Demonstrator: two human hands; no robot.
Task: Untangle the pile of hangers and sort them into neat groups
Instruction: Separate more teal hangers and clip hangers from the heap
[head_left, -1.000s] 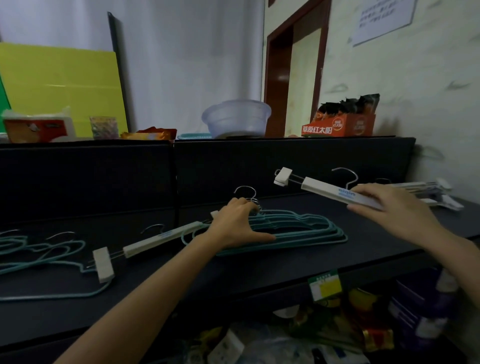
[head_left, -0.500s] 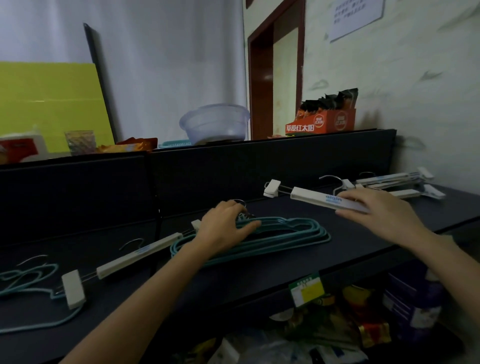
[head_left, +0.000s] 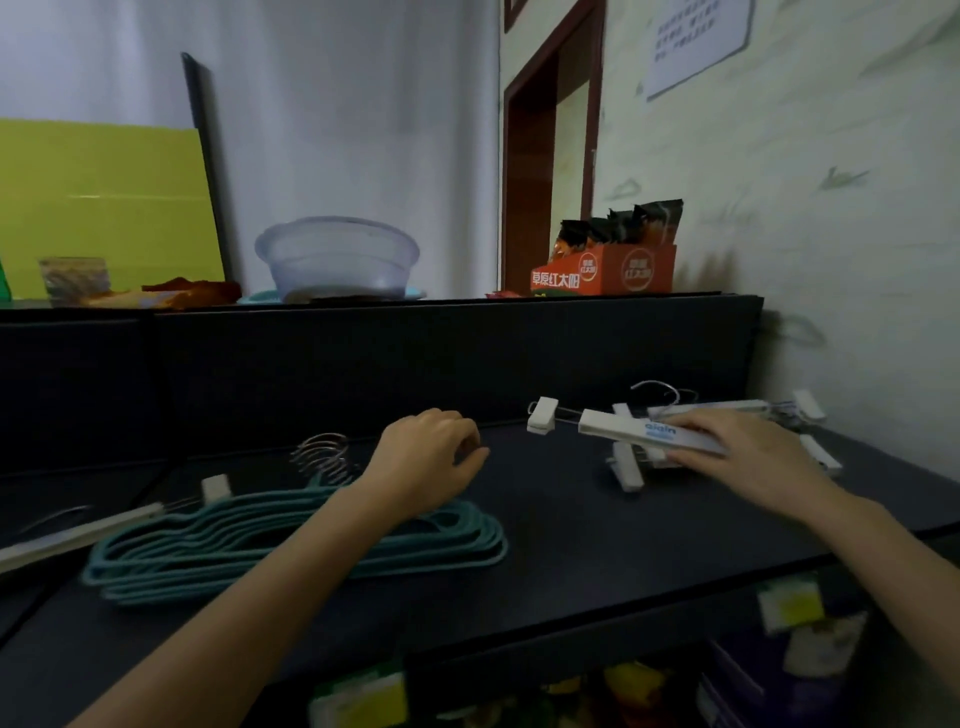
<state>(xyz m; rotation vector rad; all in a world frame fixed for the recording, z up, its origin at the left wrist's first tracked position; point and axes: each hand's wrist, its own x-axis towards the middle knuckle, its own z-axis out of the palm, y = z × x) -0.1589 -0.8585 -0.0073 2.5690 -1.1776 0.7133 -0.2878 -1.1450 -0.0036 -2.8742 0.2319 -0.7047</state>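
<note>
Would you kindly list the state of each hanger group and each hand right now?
Teal hangers: stacked flat, hooks bunched together.
White clip hanger: held above the shelf.
White clip hanger pile: lying by the wall.
Left hand: loosely curled, empty.
Right hand: gripping the white clip hanger.

A dark counter (head_left: 597, 545) fills the lower frame, with a raised black back panel (head_left: 415, 358) across the middle. White curtains (head_left: 337, 130) hang at upper centre. A yellow board (head_left: 104, 208) leans at the left. A brown door frame (head_left: 524, 156) stands right of centre, beside a pale wall (head_left: 831, 234) with a paper notice (head_left: 696, 41) at upper right. The light is dim.
</note>
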